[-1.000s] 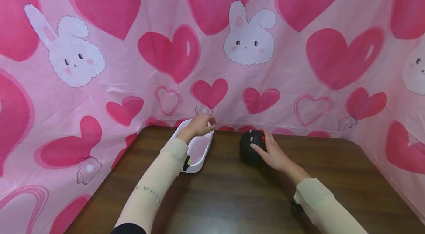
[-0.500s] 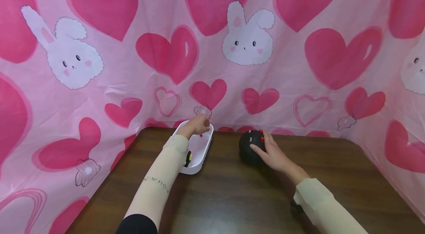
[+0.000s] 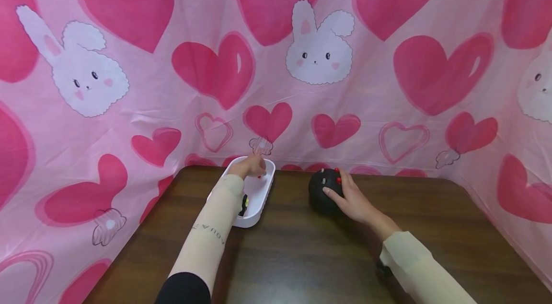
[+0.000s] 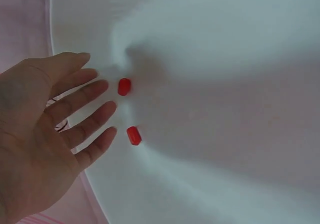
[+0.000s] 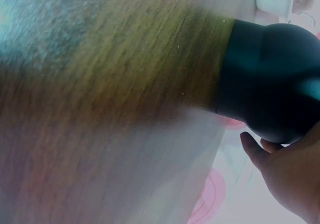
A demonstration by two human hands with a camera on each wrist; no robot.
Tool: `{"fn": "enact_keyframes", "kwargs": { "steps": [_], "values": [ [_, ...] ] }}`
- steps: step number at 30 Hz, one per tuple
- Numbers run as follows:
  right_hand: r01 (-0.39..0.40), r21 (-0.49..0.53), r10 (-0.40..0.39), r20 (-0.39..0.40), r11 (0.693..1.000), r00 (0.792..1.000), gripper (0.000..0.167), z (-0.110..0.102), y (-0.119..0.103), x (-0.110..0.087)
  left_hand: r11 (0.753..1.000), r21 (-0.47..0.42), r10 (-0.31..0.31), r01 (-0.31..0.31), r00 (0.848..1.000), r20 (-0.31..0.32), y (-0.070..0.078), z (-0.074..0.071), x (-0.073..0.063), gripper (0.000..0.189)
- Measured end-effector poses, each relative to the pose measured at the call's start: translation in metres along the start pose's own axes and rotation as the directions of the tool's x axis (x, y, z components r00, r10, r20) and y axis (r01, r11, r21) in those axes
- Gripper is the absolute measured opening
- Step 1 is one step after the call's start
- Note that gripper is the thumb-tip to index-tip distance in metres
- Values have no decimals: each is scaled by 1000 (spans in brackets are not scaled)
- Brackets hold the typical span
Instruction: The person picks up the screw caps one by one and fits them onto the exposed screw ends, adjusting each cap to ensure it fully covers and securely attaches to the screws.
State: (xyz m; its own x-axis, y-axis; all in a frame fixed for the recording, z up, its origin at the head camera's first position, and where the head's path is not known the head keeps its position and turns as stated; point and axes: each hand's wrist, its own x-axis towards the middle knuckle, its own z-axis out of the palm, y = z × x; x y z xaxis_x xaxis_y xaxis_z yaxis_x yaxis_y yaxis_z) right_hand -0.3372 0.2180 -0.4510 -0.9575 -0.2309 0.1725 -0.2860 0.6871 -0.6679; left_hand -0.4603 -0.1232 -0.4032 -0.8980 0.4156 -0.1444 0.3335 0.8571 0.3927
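Note:
My left hand (image 3: 250, 166) reaches into the far end of a white oval-cornered tray (image 3: 260, 193). In the left wrist view its fingers are spread and relaxed, holding nothing, close beside two small red caps (image 4: 124, 87) on the tray floor. To the right, a black ball-shaped object (image 3: 321, 196) stands on the table, widening below into a dark base (image 5: 242, 67) in the right wrist view. Silver studs (image 3: 324, 181) and red caps (image 3: 339, 181) stick out of its top. My right hand (image 3: 355, 198) grips its right side, thumb across the front.
The brown wooden table (image 3: 302, 256) has rounded far corners. A pink curtain (image 3: 366, 88) with hearts and rabbits hangs close behind it and along both sides. The tray stands near the table's far left, with a gap of bare wood between it and the ball.
My left hand has moved slightly left and down into the tray, and a red cap now shows below its fingers. The right hand keeps its grip on the black ball-shaped object.

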Motion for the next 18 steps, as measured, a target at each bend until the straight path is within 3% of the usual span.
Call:
{"fn": "enact_keyframes", "kwargs": {
  "steps": [10, 18],
  "values": [
    [-14, 3, 14, 2, 1000, 1000, 100, 0, 0, 0, 994, 48, -101, 99, 994, 49, -9, 6, 1, 21],
    [-15, 16, 15, 1, 1000, 1000, 99, -1, 0, -1, 994, 55, -101, 99, 994, 43, -12, 7, 0, 20]
  ]
}}
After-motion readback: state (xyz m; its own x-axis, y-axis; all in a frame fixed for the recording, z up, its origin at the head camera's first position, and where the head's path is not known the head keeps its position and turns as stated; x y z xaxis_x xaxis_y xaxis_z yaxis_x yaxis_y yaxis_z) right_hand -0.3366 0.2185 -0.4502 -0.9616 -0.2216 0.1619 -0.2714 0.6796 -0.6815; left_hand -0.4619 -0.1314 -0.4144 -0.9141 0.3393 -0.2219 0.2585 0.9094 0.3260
